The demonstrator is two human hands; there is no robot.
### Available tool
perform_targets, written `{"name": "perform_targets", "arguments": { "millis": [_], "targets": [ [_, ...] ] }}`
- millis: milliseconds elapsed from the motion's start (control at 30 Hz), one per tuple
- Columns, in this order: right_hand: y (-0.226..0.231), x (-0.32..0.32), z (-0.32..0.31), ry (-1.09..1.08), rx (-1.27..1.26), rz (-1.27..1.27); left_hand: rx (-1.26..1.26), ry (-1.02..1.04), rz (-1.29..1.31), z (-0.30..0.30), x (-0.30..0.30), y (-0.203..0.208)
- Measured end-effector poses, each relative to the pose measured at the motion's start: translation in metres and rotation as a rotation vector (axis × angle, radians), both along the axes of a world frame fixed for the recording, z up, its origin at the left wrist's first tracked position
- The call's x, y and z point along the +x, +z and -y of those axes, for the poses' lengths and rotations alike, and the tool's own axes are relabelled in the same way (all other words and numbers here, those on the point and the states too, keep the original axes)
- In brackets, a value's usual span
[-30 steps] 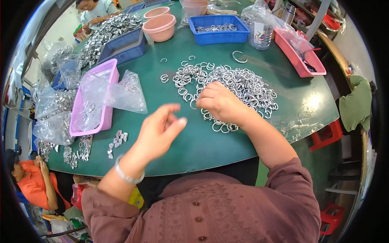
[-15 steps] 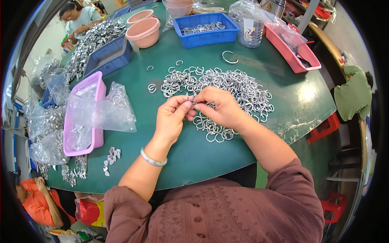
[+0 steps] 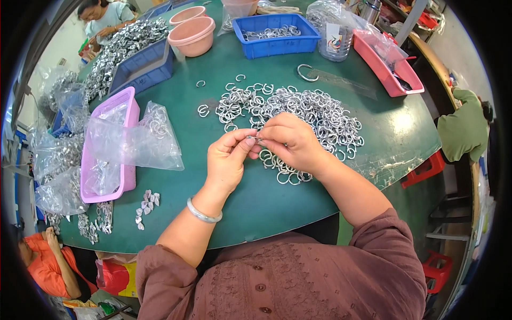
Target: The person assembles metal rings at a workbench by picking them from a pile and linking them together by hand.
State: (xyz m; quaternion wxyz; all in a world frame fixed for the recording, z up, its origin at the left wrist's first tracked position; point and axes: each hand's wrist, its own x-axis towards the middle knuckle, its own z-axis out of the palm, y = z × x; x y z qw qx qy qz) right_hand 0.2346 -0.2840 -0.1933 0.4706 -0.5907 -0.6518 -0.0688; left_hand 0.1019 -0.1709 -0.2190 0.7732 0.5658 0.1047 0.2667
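My left hand (image 3: 229,157) and my right hand (image 3: 292,141) meet fingertip to fingertip over the near edge of a pile of open silvery metal rings (image 3: 314,114). Pinched between both sets of fingers is a small silvery metal piece (image 3: 256,139); the fingertips cover most of it, so its exact kind is hidden. A pale bangle (image 3: 203,211) circles my left wrist. Several loose rings (image 3: 203,111) lie left of the pile, and a larger open ring (image 3: 308,73) lies beyond it.
On the green table (image 3: 213,224) at left stand a purple basket (image 3: 128,176) with plastic bags and a blue bin (image 3: 141,72) beside heaped metal parts. Further back are pink bowls (image 3: 192,36), a blue tray (image 3: 280,48) of rings and a red basket (image 3: 386,69). Other people sit around.
My hands stay together on the small metal piece, with a slight shift of the fingers. The whole view has moved a little, so the table's things appear slightly displaced.
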Motion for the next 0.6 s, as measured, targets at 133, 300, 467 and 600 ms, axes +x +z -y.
{"name": "perform_targets", "arguments": {
  "millis": [133, 300, 467, 600],
  "targets": [
    [-0.001, 0.002, 0.001, 0.0, -0.018, -0.021, 0.156, 0.072, 0.048, 0.003, -0.001, 0.001],
    [-0.003, 0.013, 0.001, -0.063, -0.035, 0.02, -0.016, 0.081, -0.025, 0.0, 0.0, 0.006],
    [-0.01, 0.018, 0.001, -0.196, -0.186, 0.18, -0.376, 0.01, -0.036, -0.015, -0.003, 0.002],
    [-0.013, 0.012, -0.002, -0.23, -0.279, 0.31, -0.405, 0.005, -0.042, -0.016, -0.003, 0.001]
  ]
}}
